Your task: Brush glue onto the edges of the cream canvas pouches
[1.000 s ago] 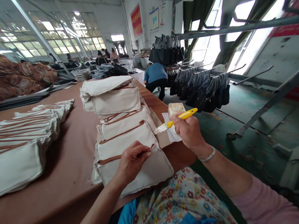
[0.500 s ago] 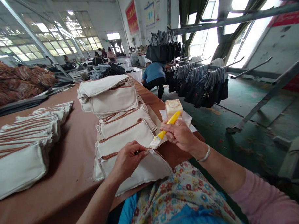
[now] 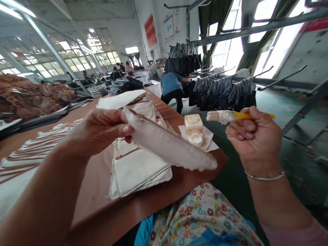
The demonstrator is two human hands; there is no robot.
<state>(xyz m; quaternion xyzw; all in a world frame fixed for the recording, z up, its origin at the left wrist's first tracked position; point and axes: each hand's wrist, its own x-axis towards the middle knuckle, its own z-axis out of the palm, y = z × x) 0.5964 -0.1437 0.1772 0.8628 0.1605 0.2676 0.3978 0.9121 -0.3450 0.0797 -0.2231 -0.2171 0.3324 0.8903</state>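
Pinched at one end between the thumb and fingers of my left hand [image 3: 107, 130], a white fabric panel [image 3: 168, 143] is lifted off the stack and tilts down to the right. My right hand [image 3: 256, 142] is closed around the yellow handle of a paintbrush [image 3: 227, 117], whose pale bristles point left, in the air right of the panel. Below the lifted panel lies the stack of white panels [image 3: 141, 169] with brown edging, partly hidden by it. A cream plastic container [image 3: 193, 124] stands on white paper past the panel's right end.
The brown-covered table [image 3: 96, 203] also carries a row of overlapping white panels [image 3: 25, 157] on the left. Brown bundled strips [image 3: 30, 96] lie beyond it. Dark bags [image 3: 221, 94] hang on a metal rack at right, where a person in blue [image 3: 171, 85] bends.
My left hand has lifted the top white panel off the stack and moved left and up. My right hand has taken the paintbrush away from the panel, to the right and up.
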